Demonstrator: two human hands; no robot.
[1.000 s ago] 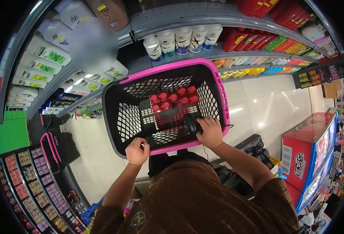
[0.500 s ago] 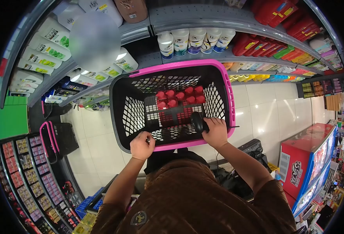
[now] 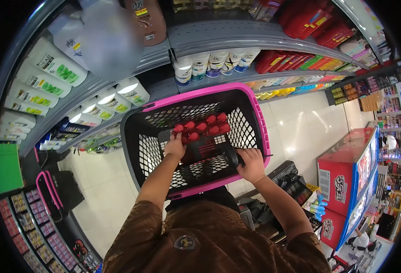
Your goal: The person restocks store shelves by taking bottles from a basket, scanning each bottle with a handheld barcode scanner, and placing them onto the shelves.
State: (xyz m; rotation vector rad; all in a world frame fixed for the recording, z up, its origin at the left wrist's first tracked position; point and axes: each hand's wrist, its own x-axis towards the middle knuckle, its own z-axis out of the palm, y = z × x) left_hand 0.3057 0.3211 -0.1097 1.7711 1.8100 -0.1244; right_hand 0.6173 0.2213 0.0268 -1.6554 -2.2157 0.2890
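Note:
A black shopping basket with a pink rim stands in front of me. Several red bottles with pointed tops are grouped in rows inside it. My left hand reaches down into the basket, its fingers at the leftmost red bottle; the bottle's lower part is hidden. My right hand is wrapped round the handle of a black barcode scanner, held over the basket's near right side with its rounded head toward the bottles.
Shelves of white shampoo bottles and red bottles rise beyond the basket. More black baskets with pink handles sit at left. A red freezer cabinet and a black keyboard are at right. Tiled floor shows between.
My left hand has left the basket's near rim and moved in to the red bottles. My right hand keeps the scanner over the basket. The view has shifted slightly.

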